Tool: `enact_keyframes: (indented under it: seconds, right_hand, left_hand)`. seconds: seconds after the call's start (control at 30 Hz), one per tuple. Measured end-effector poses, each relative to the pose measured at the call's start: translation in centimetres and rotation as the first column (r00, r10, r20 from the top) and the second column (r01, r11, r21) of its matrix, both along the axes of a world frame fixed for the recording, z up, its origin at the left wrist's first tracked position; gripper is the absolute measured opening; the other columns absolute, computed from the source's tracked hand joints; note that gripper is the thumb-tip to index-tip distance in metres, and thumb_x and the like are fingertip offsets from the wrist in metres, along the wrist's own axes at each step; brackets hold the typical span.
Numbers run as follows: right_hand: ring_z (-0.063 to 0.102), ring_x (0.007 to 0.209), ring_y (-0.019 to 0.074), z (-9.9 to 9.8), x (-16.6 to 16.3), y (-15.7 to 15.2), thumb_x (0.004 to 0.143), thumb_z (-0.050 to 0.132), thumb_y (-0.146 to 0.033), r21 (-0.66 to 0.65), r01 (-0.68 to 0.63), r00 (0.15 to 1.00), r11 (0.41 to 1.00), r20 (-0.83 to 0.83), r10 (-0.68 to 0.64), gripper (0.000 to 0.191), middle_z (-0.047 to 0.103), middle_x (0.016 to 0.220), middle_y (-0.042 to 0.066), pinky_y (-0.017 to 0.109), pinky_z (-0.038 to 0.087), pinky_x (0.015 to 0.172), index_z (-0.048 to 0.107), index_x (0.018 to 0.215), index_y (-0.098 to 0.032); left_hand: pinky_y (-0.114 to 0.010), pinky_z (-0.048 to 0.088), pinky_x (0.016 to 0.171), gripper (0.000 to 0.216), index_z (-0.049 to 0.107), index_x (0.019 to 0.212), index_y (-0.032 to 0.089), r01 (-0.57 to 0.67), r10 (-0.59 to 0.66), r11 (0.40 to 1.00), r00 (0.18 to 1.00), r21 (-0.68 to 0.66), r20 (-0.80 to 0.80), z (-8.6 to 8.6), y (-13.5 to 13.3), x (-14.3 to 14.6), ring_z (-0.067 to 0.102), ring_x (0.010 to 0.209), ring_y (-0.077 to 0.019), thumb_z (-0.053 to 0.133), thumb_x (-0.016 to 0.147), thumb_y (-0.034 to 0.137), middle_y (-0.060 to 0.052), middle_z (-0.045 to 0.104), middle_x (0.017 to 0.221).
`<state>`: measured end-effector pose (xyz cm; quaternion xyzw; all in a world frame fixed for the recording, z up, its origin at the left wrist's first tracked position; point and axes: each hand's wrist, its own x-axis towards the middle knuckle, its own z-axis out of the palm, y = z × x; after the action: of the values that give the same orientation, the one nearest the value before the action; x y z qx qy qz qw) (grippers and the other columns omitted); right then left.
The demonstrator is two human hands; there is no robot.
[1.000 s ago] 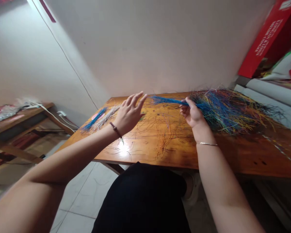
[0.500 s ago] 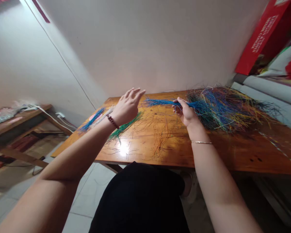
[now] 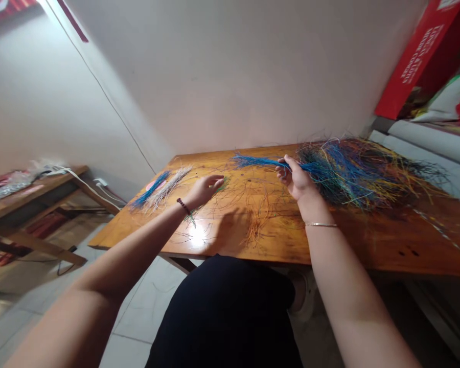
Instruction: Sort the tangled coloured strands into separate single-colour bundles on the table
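My right hand (image 3: 294,178) is closed around a bundle of thin blue wire-like strands (image 3: 253,161), held over the back of the wooden table. Its loose ends fan out to the left. My left hand (image 3: 204,190) is low over a green bundle of strands (image 3: 226,182), mostly hidden beneath the hand and wrist. The left fingers point right, with a gap between them and the thumb. Left of that hand lie a whitish bundle (image 3: 169,190) and a blue bundle (image 3: 151,190). Scattered orange strands (image 3: 256,222) lie between my arms.
A tangled pile of multicoloured strands (image 3: 352,174) covers the right part of the wooden table (image 3: 279,245). Behind it stand a red box (image 3: 406,66) and a pale roll (image 3: 425,133). A side table (image 3: 42,191) with plastic bags and a white cable is at left.
My left hand has come down from above the table to the green bundle, uncovering the whitish bundle. My right hand keeps hold of the blue strands, almost unmoved. The view has shifted slightly.
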<state>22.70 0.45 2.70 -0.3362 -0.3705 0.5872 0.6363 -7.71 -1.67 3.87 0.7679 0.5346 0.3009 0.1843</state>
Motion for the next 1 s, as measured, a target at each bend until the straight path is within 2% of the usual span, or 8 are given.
enact_keyframes:
  seconds: [0.13,0.23,0.3,0.33,0.43,0.6,0.73,1.0]
  right_hand:
    - [0.056,0.053,0.0039,-0.2,0.0,0.1,0.084,0.073,-0.048,-0.004,-0.006,1.0,1.0,-0.003,0.006,0.031,0.065,0.069,-0.002,0.015,0.034,0.045,0.065,0.084,-0.018]
    - [0.056,0.053,0.004,-0.4,0.1,0.2,0.084,0.073,-0.047,0.002,-0.005,0.999,1.0,-0.037,0.006,0.03,0.065,0.069,-0.002,0.015,0.035,0.045,0.066,0.085,-0.018]
    - [0.056,0.054,0.0043,-0.4,0.1,0.3,0.084,0.073,-0.048,-0.002,0.002,0.999,1.0,-0.036,-0.002,0.03,0.066,0.069,-0.002,0.016,0.035,0.045,0.066,0.085,-0.018]
    - [0.056,0.054,0.0045,-0.4,0.1,0.3,0.084,0.073,-0.048,-0.004,0.004,1.0,1.0,-0.028,-0.004,0.03,0.067,0.07,-0.002,0.016,0.035,0.046,0.066,0.085,-0.019]
    - [0.057,0.054,0.0047,-0.6,-0.1,0.4,0.083,0.074,-0.05,0.005,-0.002,1.0,1.0,-0.004,0.003,0.032,0.068,0.072,-0.001,0.017,0.034,0.045,0.067,0.085,-0.019]
    - [0.058,0.057,0.0058,-0.9,-0.4,0.4,0.079,0.076,-0.05,0.043,-0.015,0.999,0.999,0.053,0.012,0.032,0.069,0.074,0.0,0.017,0.036,0.048,0.068,0.083,-0.019]
    - [0.061,0.06,0.007,-1.3,-0.5,0.4,0.077,0.075,-0.053,0.077,-0.054,0.99,0.996,0.134,0.044,0.034,0.07,0.076,0.0,0.018,0.039,0.051,0.068,0.083,-0.02]
    - [0.061,0.059,0.0075,-1.3,-0.9,0.5,0.078,0.074,-0.054,0.075,-0.091,0.981,0.993,0.176,0.076,0.034,0.071,0.078,0.0,0.018,0.039,0.052,0.068,0.084,-0.021]
  left_hand:
    - [-0.028,0.055,0.072,0.03,0.068,0.088,0.015,-0.026,0.06,0.995,0.924,-0.094,0.378,-1.6,0.8,0.6,0.07,0.079,-0.0183,0.057,0.096,0.043,-0.01,0.073,0.084]
    - [-0.019,0.043,0.051,0.029,0.062,0.086,0.017,-0.337,0.239,0.941,0.712,0.022,0.66,-1.1,1.4,-0.6,0.058,0.057,-0.0098,0.052,0.099,0.041,-0.003,0.063,0.071]
    - [-0.017,0.039,0.047,0.03,0.061,0.087,0.017,-0.515,0.238,0.846,0.596,0.138,0.767,0.1,1.5,-1.5,0.05,0.051,-0.007,0.049,0.101,0.04,-0.001,0.059,0.07]
    - [-0.017,0.039,0.047,0.032,0.063,0.089,0.017,-0.554,0.209,0.808,0.59,0.203,0.78,1.0,1.3,-1.7,0.049,0.051,-0.0064,0.047,0.102,0.042,-0.001,0.059,0.071]
    - [-0.018,0.041,0.048,0.033,0.071,0.098,0.019,-0.472,0.109,0.781,0.748,0.409,0.655,3.8,0.0,-0.8,0.052,0.054,-0.0064,0.052,0.1,0.046,-0.004,0.067,0.081]
    - [-0.021,0.044,0.052,0.027,0.079,0.098,0.02,-0.063,-0.022,0.896,0.982,0.439,0.188,7.3,-2.1,3.7,0.057,0.056,-0.0091,0.066,0.091,0.043,-0.005,0.074,0.083]
    - [-0.025,0.046,0.061,0.029,0.081,0.101,0.022,0.134,-0.057,0.883,0.982,0.449,-0.18,7.9,-0.5,6.8,0.062,0.064,-0.0133,0.062,0.094,0.042,-0.005,0.076,0.08]
    - [-0.03,0.048,0.076,0.033,0.079,0.107,0.027,0.253,-0.015,0.866,0.876,0.431,-0.483,6.4,1.1,9.6,0.066,0.088,-0.0181,0.049,0.102,0.039,-0.005,0.073,0.112]
